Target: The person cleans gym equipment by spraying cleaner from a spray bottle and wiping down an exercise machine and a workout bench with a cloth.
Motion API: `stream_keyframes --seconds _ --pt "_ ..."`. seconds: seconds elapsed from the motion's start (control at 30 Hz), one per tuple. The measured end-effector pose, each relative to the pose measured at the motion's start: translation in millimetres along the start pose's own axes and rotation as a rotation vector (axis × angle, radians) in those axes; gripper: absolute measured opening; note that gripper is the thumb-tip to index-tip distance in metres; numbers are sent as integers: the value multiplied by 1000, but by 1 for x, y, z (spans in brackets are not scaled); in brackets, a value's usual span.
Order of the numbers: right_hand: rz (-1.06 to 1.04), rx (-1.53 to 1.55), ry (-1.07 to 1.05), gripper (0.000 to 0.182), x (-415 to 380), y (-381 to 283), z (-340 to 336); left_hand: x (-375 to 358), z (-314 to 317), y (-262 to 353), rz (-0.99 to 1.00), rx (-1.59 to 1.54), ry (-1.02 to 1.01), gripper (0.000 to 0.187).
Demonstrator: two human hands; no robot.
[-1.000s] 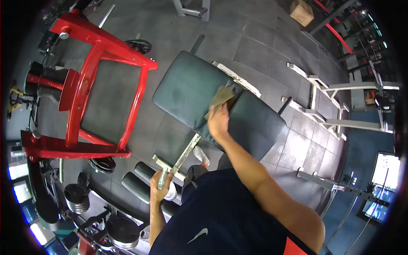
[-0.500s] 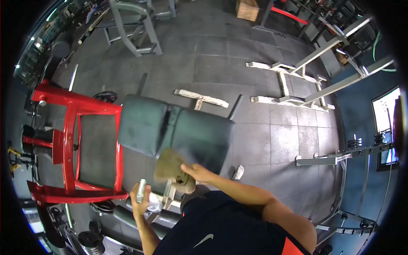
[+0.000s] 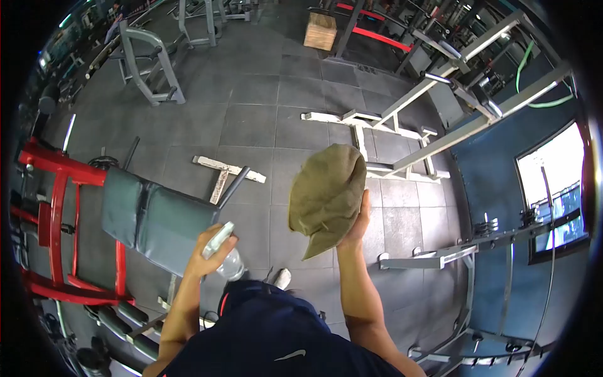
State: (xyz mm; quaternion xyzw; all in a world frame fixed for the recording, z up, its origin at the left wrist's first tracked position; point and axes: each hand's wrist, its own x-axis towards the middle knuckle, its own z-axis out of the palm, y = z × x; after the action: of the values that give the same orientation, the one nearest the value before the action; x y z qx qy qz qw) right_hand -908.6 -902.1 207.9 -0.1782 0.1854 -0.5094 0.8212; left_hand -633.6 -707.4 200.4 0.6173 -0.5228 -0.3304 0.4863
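Observation:
In the head view my left hand (image 3: 204,254) is closed round the neck of a clear spray bottle (image 3: 231,265) with a white trigger top. My right hand (image 3: 358,227) grips an olive-brown cloth (image 3: 330,195) along its right side; the cloth is raised over the floor, and some of my fingers are hidden behind it. A dark green padded bench (image 3: 166,217) lies beyond and to the left of my left hand. Neither the cloth nor the bottle touches the bench.
A red machine frame (image 3: 58,207) joins the bench at the left. A white-and-grey rack (image 3: 408,144) stands ahead on the right, with a grey rack (image 3: 433,259) by the blue wall. A wooden box (image 3: 320,31) is at the back.
My right hand has lifted the cloth off the bench and moved it right. The view has turned right, so the bench now sits farther left. The bottle is still in my left hand.

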Motion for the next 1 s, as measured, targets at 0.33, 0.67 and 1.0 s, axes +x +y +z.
stream_keyframes --seconds 0.33,0.67,1.0 --pt "281 -51 -171 65 171 60 -38 137 51 -2 202 -116 105 15" --pt "527 -229 -306 62 397 65 10 365 77 -21 302 5 114 25" --pt "882 -319 -414 59 540 134 19 499 -1 -20 122 317 250 34"
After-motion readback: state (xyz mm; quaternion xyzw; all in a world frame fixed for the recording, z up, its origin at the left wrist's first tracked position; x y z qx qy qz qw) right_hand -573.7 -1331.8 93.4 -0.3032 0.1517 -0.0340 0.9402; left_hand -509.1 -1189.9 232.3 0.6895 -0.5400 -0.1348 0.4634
